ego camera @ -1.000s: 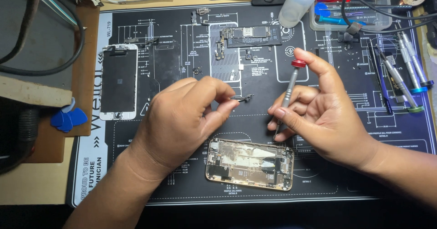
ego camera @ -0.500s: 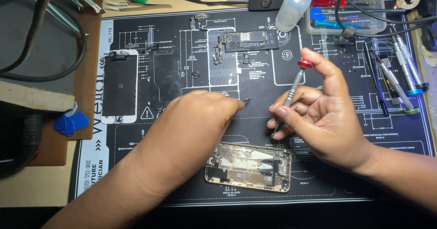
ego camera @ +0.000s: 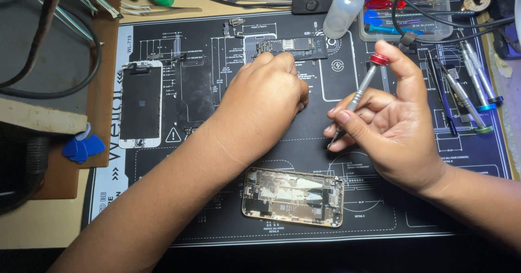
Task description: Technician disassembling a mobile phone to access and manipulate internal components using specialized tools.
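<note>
- The left hand [ego camera: 260, 102] reaches across the black mat [ego camera: 217, 218], fingers curled down just beside the logic board [ego camera: 293, 46]; whether it pinches anything I cannot tell.
- The right hand [ego camera: 393, 126] pinches a red-capped screwdriver [ego camera: 358, 96], tilted, tip on the mat.
- The opened phone housing [ego camera: 293, 197] lies below both hands.

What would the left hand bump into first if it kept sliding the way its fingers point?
Probably the phone logic board: the left hand points up the repair mat, its fingertips right by the board's near edge.
</note>
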